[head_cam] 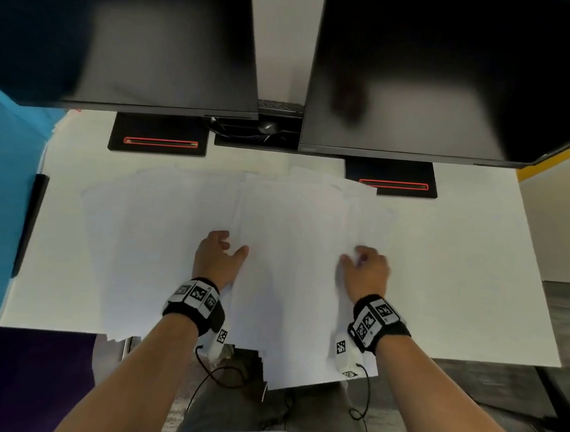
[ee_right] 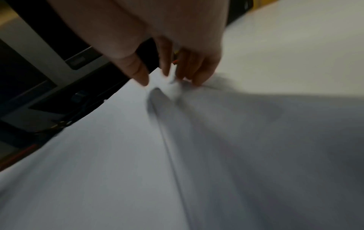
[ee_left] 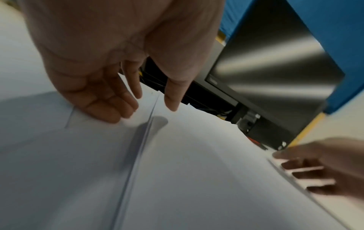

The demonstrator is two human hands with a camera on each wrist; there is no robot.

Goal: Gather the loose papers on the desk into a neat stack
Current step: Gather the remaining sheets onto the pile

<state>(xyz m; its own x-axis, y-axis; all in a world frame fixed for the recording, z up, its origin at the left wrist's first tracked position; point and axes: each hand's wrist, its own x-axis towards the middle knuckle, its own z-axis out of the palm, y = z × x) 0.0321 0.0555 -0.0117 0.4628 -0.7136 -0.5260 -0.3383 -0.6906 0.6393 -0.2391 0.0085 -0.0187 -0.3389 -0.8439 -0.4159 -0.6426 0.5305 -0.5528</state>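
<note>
Item: loose papers (head_cam: 182, 215), white, many sheets, on the white desk (head_cam: 459, 261) in front of two dark monitors (head_cam: 127, 36).

Progress, as I judge it: partly gathered. A central bundle (head_cam: 291, 250) sits between my two hands, its near end hanging over the desk's front edge. Still loose: a fan of sheets spread to the left of the bundle, and several skewed corners poking out at the far side near the right monitor base (head_cam: 392, 177). Edges are not squared. I reckon the left fan must still be drawn in and the whole lot tapped flush.

Left hand (head_cam: 218, 258): lies on the sheets at the bundle's left edge. In the left wrist view its fingers (ee_left: 110, 101) are loosely bent, tips resting on paper, thumb on the bundle's other side of the edge line; it grips nothing that I can make out.

Right hand (head_cam: 367, 272): at the bundle's right edge. In the right wrist view, blurred, its fingers (ee_right: 197, 70) are curled and seem to pinch a raised fold of paper against the thumb.
</note>
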